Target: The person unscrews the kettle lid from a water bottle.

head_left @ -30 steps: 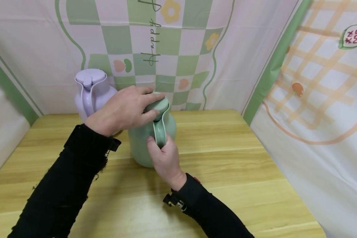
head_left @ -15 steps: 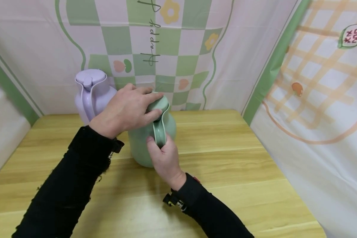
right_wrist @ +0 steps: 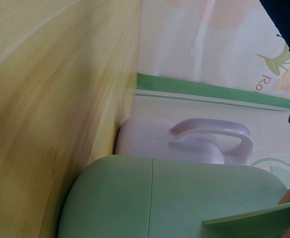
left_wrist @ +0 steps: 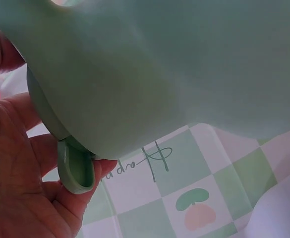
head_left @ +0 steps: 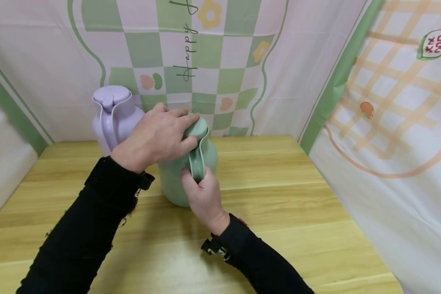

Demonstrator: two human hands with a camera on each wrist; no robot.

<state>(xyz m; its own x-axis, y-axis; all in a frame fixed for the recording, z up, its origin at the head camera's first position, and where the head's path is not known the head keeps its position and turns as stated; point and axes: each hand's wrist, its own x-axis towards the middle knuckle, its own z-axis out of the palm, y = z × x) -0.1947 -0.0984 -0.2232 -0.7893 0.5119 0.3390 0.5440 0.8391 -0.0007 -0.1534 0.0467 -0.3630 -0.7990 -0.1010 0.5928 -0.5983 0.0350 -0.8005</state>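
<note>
Green jug [head_left: 173, 179]: standing on the table [head_left: 279, 196], centre of the head frame
My left hand [head_left: 154, 134]: fingers and thumb gripping its lid [head_left: 197, 128]
My right hand [head_left: 205, 198]: clenched round its handle [head_left: 197, 161]
Lilac jug [head_left: 126, 116]: upper left of the frame, partly hidden by my left hand

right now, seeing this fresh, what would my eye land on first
Probably the pale green jug on the wooden table, with the left hand on its lid and the right hand gripping its handle. Next comes the lilac jug, farther back to its left, then the checked backdrop printed with a sideways "Happy".
</note>
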